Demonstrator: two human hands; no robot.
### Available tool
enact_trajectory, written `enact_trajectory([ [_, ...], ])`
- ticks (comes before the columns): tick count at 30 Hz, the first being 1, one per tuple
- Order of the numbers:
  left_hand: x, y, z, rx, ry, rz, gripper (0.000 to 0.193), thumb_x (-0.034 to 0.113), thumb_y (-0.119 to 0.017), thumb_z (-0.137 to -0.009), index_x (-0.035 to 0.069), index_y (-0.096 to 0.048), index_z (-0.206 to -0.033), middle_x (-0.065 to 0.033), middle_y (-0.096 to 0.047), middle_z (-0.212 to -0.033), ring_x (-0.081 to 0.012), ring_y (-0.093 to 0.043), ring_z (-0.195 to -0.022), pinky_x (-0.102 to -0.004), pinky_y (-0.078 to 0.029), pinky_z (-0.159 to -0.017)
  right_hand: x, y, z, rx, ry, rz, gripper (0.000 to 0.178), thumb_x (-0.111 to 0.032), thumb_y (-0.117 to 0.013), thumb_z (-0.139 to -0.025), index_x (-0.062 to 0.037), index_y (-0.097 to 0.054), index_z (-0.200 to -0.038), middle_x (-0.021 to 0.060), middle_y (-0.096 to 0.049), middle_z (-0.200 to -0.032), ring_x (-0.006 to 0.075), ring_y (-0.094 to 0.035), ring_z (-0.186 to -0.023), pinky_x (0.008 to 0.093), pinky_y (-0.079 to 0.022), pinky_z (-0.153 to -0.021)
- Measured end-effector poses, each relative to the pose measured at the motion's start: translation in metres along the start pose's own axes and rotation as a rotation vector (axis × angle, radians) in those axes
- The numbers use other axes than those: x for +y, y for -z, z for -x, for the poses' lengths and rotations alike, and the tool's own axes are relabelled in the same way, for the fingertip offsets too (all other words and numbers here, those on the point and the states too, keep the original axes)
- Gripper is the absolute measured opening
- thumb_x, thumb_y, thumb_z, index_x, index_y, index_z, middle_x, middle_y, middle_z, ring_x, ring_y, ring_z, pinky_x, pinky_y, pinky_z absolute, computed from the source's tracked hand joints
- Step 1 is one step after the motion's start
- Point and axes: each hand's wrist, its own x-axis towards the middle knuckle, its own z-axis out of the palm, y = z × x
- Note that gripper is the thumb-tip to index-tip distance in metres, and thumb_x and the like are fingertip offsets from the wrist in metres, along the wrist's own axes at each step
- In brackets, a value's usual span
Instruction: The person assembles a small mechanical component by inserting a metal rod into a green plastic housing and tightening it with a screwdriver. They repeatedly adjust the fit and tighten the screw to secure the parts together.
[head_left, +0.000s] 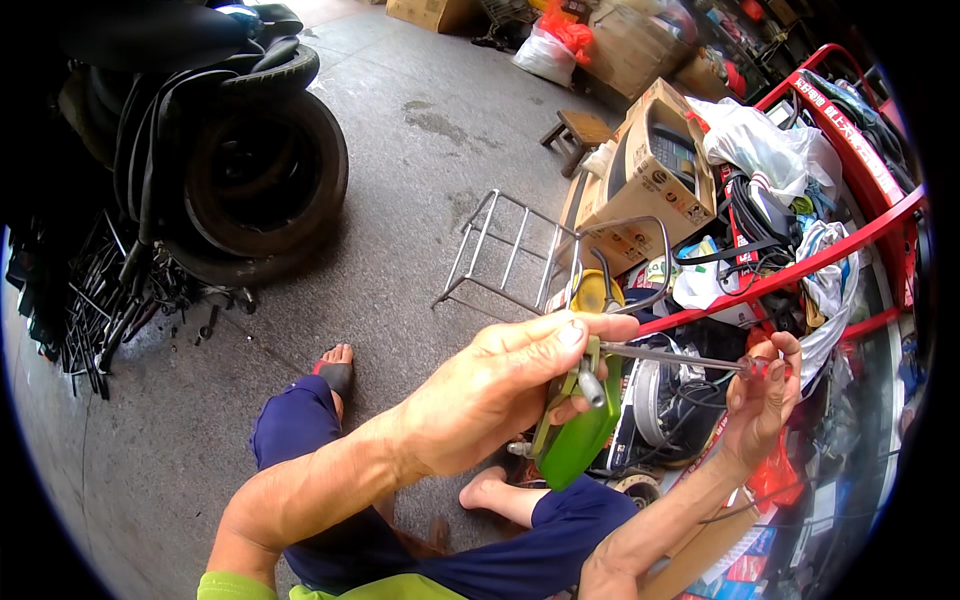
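Note:
My left hand is closed around a bright green curved part with an olive-coloured bracket along its upper edge. A grey metal stud sticks out of this part. In my right hand is a screwdriver, its red handle mostly covered by my fingers. The long shaft lies level and points left, with its tip at the upper edge of the green part beside my left thumb. Whether the tip sits in a screw I cannot tell.
A metal rack lies on the floor ahead. To the right, a red-framed shelf overflows with bags and cables beside an open cardboard box. Tyres are stacked at left near loose metal tools. A small wooden stool stands farther back.

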Motion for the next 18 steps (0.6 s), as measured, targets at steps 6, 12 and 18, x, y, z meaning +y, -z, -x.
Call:
enact_trajectory([
  [6,0.0,0.005,0.003,-0.024,0.011,0.139,0.044,0.023,-0.054,-0.092,-0.005,-0.047,-0.125,-0.0123,-0.059,-0.095,-0.0157,-0.057,-0.085,-0.0269,-0.048,-0.063,-0.002,0.009,0.002,-0.109,0.076,-0.063,0.043,-0.023,-0.066,-0.084,-0.0016,-0.043,-0.113,0.0105,-0.046,-0.095,0.0068,-0.047,-0.052,0.0146,-0.038,-0.038],
  [12,0.004,0.01,0.005,-0.075,-0.023,0.185,0.04,0.026,-0.053,-0.092,-0.007,-0.052,-0.114,-0.0194,-0.061,-0.09,-0.0234,-0.066,-0.072,-0.0216,-0.048,-0.038,-0.007,0.0,0.004,-0.14,0.09,0.139,0.034,-0.028,-0.069,-0.082,-0.0006,-0.055,-0.098,0.008,-0.048,-0.092,0.0054,-0.047,-0.055,0.0142,-0.034,-0.041],
  [18,0.025,0.016,0.01,0.128,-0.103,-0.059,0.041,0.034,-0.046,-0.096,-0.004,-0.06,-0.097,-0.0137,-0.059,-0.078,-0.0137,-0.056,-0.055,-0.0164,-0.027,-0.034,-0.022,-0.008,0.016,-0.309,0.066,0.485,0.046,-0.045,-0.069,-0.079,0.001,-0.062,-0.08,0.0023,-0.052,-0.064,0.0053,-0.042,-0.051,0.02,-0.028,-0.044],
])
